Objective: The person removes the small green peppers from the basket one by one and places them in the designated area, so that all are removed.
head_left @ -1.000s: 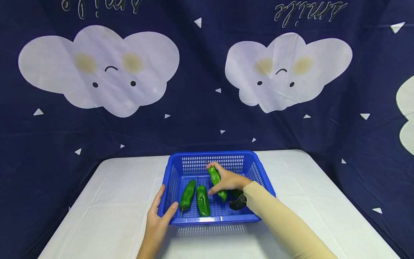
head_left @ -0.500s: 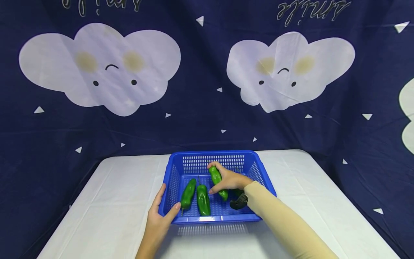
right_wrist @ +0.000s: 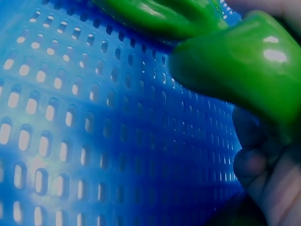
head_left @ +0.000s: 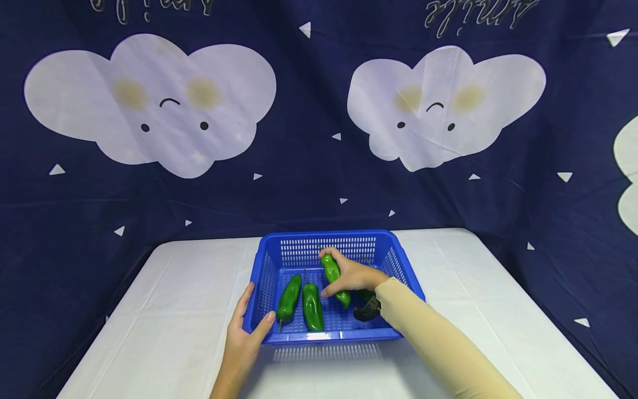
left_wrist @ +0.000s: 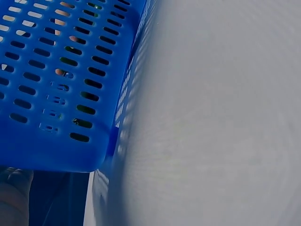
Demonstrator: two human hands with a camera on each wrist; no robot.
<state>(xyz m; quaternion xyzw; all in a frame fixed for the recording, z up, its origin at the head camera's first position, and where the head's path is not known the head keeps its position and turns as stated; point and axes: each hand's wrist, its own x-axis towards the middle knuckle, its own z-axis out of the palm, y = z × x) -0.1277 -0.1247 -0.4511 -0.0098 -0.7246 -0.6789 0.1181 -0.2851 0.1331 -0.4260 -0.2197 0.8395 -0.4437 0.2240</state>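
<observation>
A blue perforated plastic basket [head_left: 326,336] stands on the table. My left hand [head_left: 241,338] holds its left front corner, thumb over the rim and fingers along the outer wall. In the left wrist view the slotted basket wall [left_wrist: 47,150] fills the upper left. Inside the basket, my right hand [head_left: 351,275] grips a long green pepper [head_left: 331,269] between thumb and fingers. The right wrist view shows that held pepper [right_wrist: 235,61] close up, with curled fingers [right_wrist: 251,165] beneath it. Left of it lie two green peppers, one slanted [head_left: 289,299] and one more upright [head_left: 312,310].
Another green pepper [head_left: 366,296] lies on the right side of the basket, mostly hidden under the right hand and wrist. A black device [head_left: 367,310] is on the right wrist. The table has a white cloth [head_left: 164,310]. Behind it hangs a dark blue curtain [head_left: 309,194] with clouds.
</observation>
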